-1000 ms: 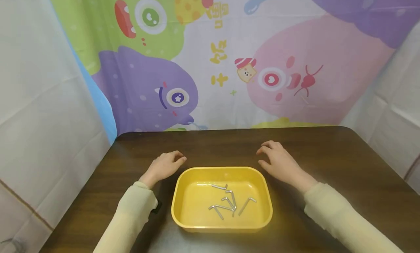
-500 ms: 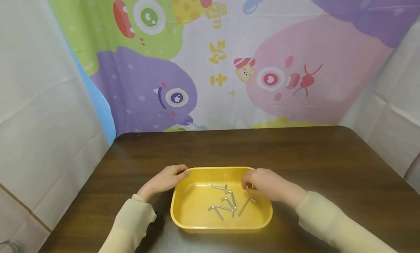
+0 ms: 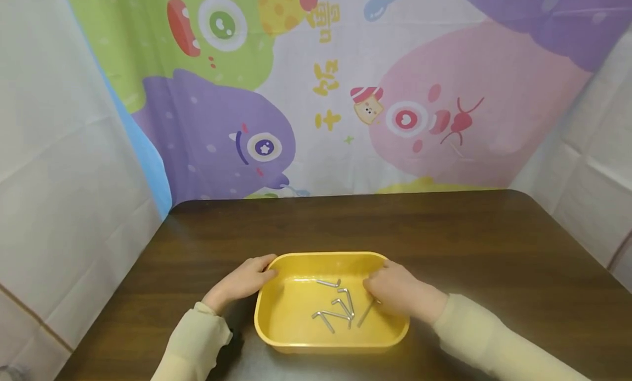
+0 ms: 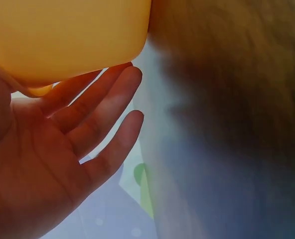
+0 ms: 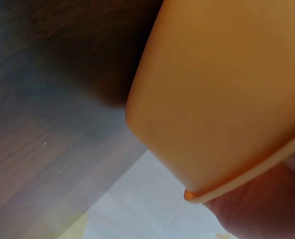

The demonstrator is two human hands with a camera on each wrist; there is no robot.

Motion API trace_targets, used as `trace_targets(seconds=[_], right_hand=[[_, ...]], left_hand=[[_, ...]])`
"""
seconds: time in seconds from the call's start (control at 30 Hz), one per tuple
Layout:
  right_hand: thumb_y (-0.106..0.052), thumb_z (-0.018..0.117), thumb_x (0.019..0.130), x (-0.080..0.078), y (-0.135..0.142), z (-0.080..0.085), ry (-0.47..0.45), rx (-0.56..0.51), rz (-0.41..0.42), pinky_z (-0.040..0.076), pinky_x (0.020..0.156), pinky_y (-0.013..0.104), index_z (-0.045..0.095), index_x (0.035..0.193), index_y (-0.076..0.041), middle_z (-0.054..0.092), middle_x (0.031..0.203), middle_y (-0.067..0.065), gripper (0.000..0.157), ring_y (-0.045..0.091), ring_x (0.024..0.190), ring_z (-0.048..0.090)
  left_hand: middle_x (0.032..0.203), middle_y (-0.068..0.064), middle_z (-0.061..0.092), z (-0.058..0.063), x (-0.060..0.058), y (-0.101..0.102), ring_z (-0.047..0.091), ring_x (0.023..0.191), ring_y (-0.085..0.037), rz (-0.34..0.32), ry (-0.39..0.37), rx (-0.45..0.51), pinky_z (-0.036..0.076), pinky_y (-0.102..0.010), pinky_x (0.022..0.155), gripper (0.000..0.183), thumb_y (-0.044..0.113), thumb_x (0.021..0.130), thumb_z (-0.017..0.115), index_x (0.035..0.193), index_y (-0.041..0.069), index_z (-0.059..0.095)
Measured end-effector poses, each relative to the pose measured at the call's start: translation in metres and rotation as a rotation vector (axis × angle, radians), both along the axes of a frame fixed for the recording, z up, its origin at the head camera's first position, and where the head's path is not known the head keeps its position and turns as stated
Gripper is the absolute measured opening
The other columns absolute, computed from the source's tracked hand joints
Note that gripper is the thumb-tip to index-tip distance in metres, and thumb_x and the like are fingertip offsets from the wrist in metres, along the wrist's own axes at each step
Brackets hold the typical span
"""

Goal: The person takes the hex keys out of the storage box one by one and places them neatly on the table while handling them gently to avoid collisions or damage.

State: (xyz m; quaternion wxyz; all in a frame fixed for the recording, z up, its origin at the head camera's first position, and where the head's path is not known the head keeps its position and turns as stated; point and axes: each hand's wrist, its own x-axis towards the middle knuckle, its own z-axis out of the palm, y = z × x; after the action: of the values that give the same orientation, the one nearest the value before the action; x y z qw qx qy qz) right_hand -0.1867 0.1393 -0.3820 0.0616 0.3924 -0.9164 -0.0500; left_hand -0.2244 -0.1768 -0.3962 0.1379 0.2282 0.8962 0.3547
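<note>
A yellow plastic tray [image 3: 296,345] sits on the dark table. Several silver L-shaped hex keys [image 3: 336,315] lie loose in it, mostly right of its middle. My left hand [image 3: 245,278] holds the tray's far left corner, thumb over the rim and fingers along the outside wall [image 4: 73,40]. Reaching over the right rim, my right hand [image 3: 395,289] is inside the tray with bent fingers. Beneath it is the rightmost hex key [image 3: 365,314], whose short end is partly covered. The right fingertips are hidden, also behind the tray wall [image 5: 212,99] in the right wrist view.
The brown wooden table [image 3: 469,244] extends behind the tray and to both sides. A cartoon-printed cloth [image 3: 331,167] hangs along its far edge. White covered walls stand at the left [image 3: 69,150] and right [image 3: 592,178].
Both hands have come in from above the table beside the tray. The left has taken hold of the far left corner; the right has lowered into the tray. The keys look unmoved.
</note>
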Motion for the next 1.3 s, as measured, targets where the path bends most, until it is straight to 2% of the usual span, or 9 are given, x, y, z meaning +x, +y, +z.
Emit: trace_targets(seconds=[0.2,0.37,0.6,0.73,1.03,1.3], right_hand=[[-0.007,0.065,0.067,0.0027,-0.0040,0.0003,-0.002,0.066,-0.018,0.037,0.072,0.033,0.049,0.067,-0.015,0.052,0.059,-0.003,0.018,0.015,0.058,0.049],[-0.004,0.064,0.069,0.0030,-0.0046,-0.0016,-0.026,0.051,-0.012,0.035,0.069,0.031,0.048,0.067,-0.016,0.052,0.058,-0.003,0.019,0.014,0.056,0.049],[-0.006,0.064,0.068,0.0015,-0.0073,-0.0025,-0.099,0.089,-0.080,0.036,0.074,0.034,0.050,0.068,-0.015,0.052,0.060,-0.003,0.017,0.013,0.059,0.047],[-0.011,0.065,0.066,0.0008,-0.0078,-0.0030,-0.140,0.063,-0.115,0.036,0.077,0.035,0.054,0.071,-0.014,0.055,0.068,-0.002,0.013,0.013,0.065,0.048],[-0.013,0.062,0.070,-0.0004,-0.0047,-0.0010,-0.106,0.016,-0.051,0.039,0.071,0.034,0.052,0.066,-0.013,0.048,0.066,-0.004,0.011,0.012,0.062,0.043],[-0.016,0.060,0.072,-0.0017,-0.0015,0.0036,-0.120,-0.039,-0.015,0.039,0.058,0.030,0.046,0.062,-0.017,0.041,0.064,-0.007,0.018,0.011,0.057,0.038]], left_hand=[[0.074,-0.005,0.052,-0.0003,0.0024,0.0020,0.051,0.065,-0.014,0.016,0.020,0.009,0.043,-0.028,0.063,0.014,0.013,0.094,0.042,0.098,0.007,0.053],[0.076,-0.007,0.054,-0.0003,0.0032,0.0041,0.051,0.066,-0.014,0.032,0.021,0.014,0.043,-0.028,0.064,0.015,0.011,0.093,0.040,0.099,0.007,0.053],[0.076,-0.008,0.055,0.0008,0.0023,0.0068,0.052,0.064,-0.014,0.039,0.022,0.009,0.044,-0.028,0.062,0.016,0.010,0.092,0.039,0.099,0.008,0.053],[0.077,-0.007,0.055,0.0000,0.0026,0.0068,0.053,0.066,-0.015,0.052,0.023,0.002,0.044,-0.028,0.064,0.015,0.011,0.092,0.040,0.099,0.009,0.054],[0.076,-0.008,0.054,-0.0001,0.0035,0.0061,0.051,0.067,-0.015,0.054,0.012,0.014,0.043,-0.029,0.065,0.015,0.010,0.093,0.040,0.099,0.007,0.053],[0.078,-0.007,0.055,-0.0001,0.0036,0.0042,0.052,0.069,-0.015,0.059,0.014,0.006,0.043,-0.029,0.067,0.016,0.011,0.092,0.039,0.099,0.008,0.053]])
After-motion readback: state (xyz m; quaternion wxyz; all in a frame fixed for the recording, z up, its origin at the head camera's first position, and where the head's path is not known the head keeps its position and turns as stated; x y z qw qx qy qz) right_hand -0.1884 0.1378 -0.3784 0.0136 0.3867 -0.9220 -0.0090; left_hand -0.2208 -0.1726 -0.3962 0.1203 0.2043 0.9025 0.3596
